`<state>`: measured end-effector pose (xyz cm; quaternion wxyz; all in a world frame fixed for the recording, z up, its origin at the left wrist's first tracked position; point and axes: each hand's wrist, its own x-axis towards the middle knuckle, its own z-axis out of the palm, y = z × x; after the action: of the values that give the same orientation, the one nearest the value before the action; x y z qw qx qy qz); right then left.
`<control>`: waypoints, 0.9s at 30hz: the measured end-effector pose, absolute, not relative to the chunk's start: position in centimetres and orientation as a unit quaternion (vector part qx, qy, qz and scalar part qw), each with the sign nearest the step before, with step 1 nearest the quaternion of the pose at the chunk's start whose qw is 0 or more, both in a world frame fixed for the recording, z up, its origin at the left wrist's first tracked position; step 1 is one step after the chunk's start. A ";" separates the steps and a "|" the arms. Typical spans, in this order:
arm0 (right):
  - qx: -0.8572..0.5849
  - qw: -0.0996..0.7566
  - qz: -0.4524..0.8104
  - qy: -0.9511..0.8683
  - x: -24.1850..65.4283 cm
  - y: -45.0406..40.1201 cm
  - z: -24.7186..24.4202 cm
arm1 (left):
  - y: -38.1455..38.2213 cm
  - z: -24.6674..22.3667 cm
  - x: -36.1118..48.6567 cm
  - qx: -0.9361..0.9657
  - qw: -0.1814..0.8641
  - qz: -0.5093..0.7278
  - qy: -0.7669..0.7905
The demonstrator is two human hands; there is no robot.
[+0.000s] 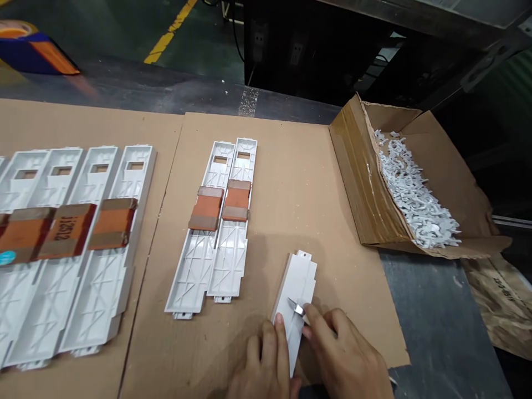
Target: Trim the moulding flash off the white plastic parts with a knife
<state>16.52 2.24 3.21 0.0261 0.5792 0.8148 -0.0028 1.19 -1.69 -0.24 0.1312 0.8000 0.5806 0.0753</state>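
A narrow white plastic part (300, 282) lies on the cardboard near the front, its smooth face up and its far end tilted slightly right. My left hand (264, 360) grips its left edge, fingers pressed together. In my right hand (347, 352) is a small craft knife (298, 309), its blade resting over the middle of the part; most of its handle is hidden by my fingers. Left of my hands lie two similar white parts (226, 266), ribbed side up, each with an orange-brown block (236, 200) across it.
More ribbed white parts (97, 299) with orange-brown blocks (113, 223) line the left side. At right a tilted cardboard box (353, 166) holds many white plastic scraps (415, 194). Cardboard sheets (307, 183) cover the dark table (440, 327). A tape roll (19, 29) sits far left.
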 end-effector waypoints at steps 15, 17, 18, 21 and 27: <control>0.588 0.058 0.002 0.806 15.6 3.1 4.5 | -1.6 -0.2 1.0 0.815 0.119 0.051 0.565; 0.584 0.068 0.000 0.809 15.5 3.3 4.8 | -1.5 -0.2 1.0 0.816 0.113 0.047 0.564; 0.583 0.071 -0.001 0.809 15.5 3.3 4.9 | -1.5 -0.1 1.0 0.816 0.112 0.048 0.565; 0.581 0.078 -0.005 0.810 15.5 3.5 5.2 | -1.5 0.0 1.1 0.816 0.107 0.050 0.566; 0.583 0.091 -0.013 0.807 15.5 3.4 5.2 | -1.3 0.1 0.8 0.827 0.094 0.033 0.554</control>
<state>15.49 3.41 5.16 0.0913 0.5832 0.8071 -0.0133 0.83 -1.34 0.07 0.0943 0.8268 0.5536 0.0327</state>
